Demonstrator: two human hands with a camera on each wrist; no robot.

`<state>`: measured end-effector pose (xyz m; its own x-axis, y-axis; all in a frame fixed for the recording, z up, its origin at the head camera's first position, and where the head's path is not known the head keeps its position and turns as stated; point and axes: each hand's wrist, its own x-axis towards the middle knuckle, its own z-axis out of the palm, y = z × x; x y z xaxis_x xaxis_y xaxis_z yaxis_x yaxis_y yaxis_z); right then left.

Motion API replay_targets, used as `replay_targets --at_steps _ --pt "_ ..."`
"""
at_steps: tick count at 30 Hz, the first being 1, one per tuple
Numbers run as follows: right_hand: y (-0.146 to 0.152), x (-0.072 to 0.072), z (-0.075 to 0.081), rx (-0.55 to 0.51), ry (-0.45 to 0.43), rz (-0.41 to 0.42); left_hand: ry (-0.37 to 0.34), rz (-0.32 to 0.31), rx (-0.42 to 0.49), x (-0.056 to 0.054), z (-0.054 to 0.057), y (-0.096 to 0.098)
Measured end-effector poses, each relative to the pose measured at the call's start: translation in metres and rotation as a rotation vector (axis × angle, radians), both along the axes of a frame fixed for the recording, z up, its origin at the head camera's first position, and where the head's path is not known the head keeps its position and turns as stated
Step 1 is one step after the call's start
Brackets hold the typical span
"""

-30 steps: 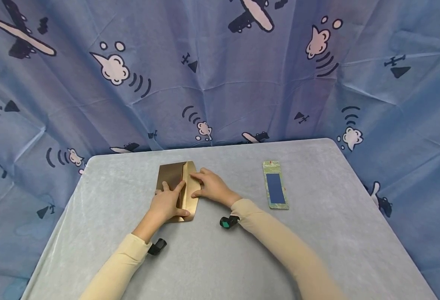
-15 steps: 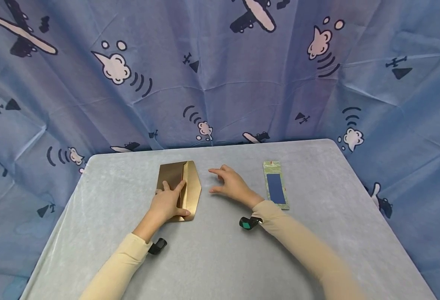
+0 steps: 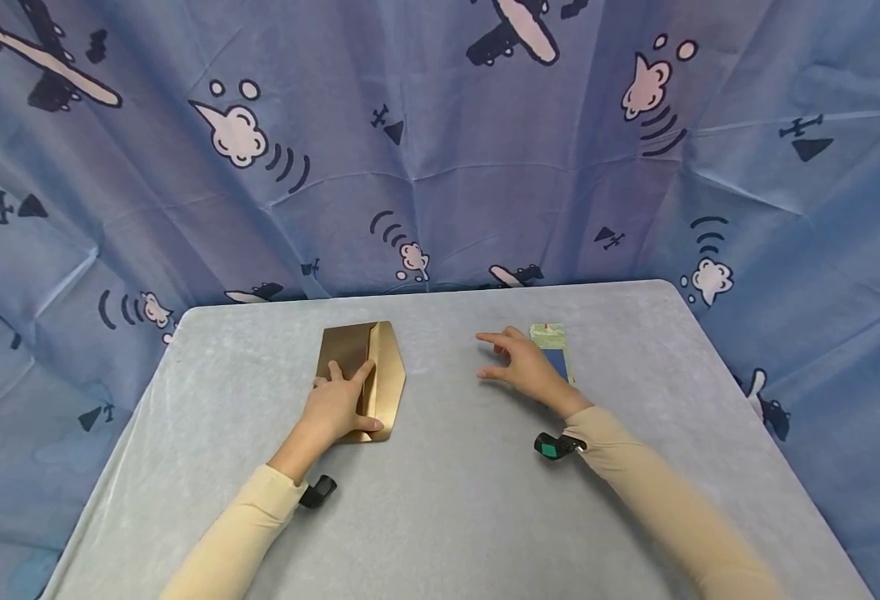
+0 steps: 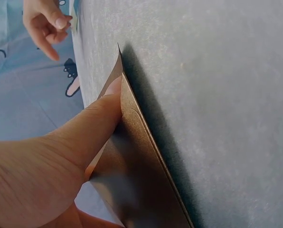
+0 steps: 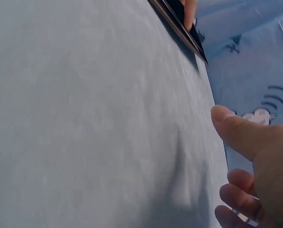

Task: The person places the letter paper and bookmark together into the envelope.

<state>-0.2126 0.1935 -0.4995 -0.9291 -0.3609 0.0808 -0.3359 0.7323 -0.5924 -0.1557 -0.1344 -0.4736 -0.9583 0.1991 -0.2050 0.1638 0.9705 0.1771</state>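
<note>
A gold envelope [image 3: 391, 379] lies on the left part of the table, its pointed flap unfolded to the right. My left hand [image 3: 332, 408] rests on it with fingers spread, and its thumb lies by the flap. The left wrist view shows that thumb against the inner side of the envelope's raised edge [image 4: 136, 156]. To the right, my right hand [image 3: 522, 367] hovers with fingers and thumb apart and nothing between them. Partly hidden behind it is a flat, narrow green item with a dark blue panel [image 3: 549, 335]; its exact kind is unclear.
A light grey cloth covers the table [image 3: 440, 500]. Behind it hangs a blue curtain [image 3: 440, 150] printed with planes and clouds. Each wrist carries a small black camera, such as the right one [image 3: 556, 447].
My right hand has let go of the envelope flap and moved right, in front of the green item. The left hand has stayed on the envelope.
</note>
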Motion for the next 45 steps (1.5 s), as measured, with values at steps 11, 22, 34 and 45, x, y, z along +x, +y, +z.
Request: replay_targets --at_steps 11,22,34,45 --pt "0.05 -0.002 0.0 0.026 0.051 -0.083 -0.008 0.003 -0.002 0.0 0.0 0.001" --pt "0.087 -0.002 -0.011 0.057 0.071 -0.181 -0.005 -0.002 -0.004 -0.002 -0.001 0.001" --pt "0.088 0.002 -0.014 0.072 -0.032 -0.287 -0.001 -0.002 -0.003 -0.003 -0.002 0.0" --pt "0.09 -0.004 -0.013 0.092 -0.108 -0.281 0.003 0.004 -0.007 -0.002 -0.002 -0.001"
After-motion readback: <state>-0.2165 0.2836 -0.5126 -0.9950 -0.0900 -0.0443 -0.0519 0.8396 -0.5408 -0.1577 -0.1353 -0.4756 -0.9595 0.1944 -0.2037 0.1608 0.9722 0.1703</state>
